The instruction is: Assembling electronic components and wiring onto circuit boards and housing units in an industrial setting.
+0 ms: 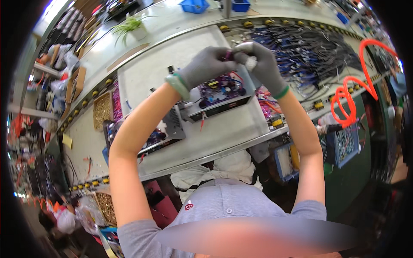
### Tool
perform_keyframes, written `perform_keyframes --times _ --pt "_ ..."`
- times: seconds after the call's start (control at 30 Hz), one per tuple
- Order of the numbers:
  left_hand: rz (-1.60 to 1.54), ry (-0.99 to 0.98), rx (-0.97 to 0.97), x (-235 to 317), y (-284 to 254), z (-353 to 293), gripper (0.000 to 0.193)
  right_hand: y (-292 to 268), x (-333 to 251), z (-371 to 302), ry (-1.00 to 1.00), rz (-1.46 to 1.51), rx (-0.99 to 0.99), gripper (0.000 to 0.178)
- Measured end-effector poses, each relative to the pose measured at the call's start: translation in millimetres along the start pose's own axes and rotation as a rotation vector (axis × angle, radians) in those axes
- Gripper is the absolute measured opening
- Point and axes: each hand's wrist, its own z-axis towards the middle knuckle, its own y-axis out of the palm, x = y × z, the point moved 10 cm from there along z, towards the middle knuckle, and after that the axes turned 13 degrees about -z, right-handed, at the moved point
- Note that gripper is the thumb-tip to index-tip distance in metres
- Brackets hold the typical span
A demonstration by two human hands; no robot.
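My left hand (pixel 206 66) and my right hand (pixel 263 64), both in grey gloves, meet above the work board with their fingers pinched together. A small white piece (pixel 251 64) shows between the right fingers. Something small and purplish shows at the left fingertips, too blurred to name. Just below the hands lies an open metal case (pixel 234 103) holding a purple circuit board (pixel 219 88) with wires and parts. Another open metal case (pixel 174 127) sits to the left, partly behind my left forearm. A red lead hangs from the front of each case.
Grey and blue cables (pixel 305 60) lie heaped at the right, near an orange coiled hose (pixel 344 103). A bin of small brass-coloured parts (pixel 103 111) stands left. A potted plant (pixel 138 32) is at the back. Blue bins (pixel 346 146) sit lower right.
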Motion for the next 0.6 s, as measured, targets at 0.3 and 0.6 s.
perform_keyframes --times 0.3,0.6 --pt "-0.183 -0.074 0.048 -26.8 4.5 18.4 0.025 -10.2 -18.6 8.4 -0.169 -0.231 -0.158 0.020" --pt "0.865 -0.121 0.097 -43.9 3.1 38.2 0.021 24.7 68.6 -13.5 0.323 -0.548 -0.346 0.040"
